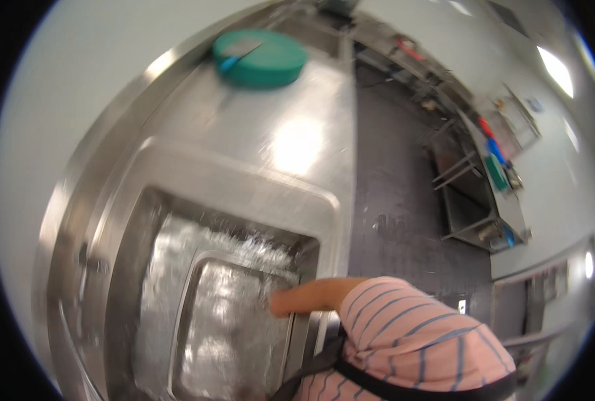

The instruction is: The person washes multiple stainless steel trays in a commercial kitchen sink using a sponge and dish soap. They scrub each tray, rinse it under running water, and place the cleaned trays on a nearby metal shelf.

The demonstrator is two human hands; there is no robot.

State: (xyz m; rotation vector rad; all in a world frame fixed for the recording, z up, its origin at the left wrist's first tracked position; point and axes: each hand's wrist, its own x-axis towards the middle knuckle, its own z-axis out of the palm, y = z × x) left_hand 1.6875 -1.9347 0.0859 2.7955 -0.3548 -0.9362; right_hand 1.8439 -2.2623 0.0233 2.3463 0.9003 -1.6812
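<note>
My right hand [280, 304], blurred, reaches into a stainless steel sink [127, 280] at the right side of a rectangular metal pan [227, 321]. Part of the hand seems to be in the water, so its fingers and any grip are hard to make out. The pan sits inside the sink with rippling water [164, 280] around and in it. My left hand is out of view. Beyond the sink, a thick round green cutting board [272, 62] lies on the steel counter, with a blue-handled knife [232, 62] on top.
A faucet [83, 265] stands along the sink's left side, near the wall. Right of the counter is a dark floor [393, 200] with wet-looking patches. Across it stands a steel work table [508, 210] with a lower shelf, bearing red, blue and green items.
</note>
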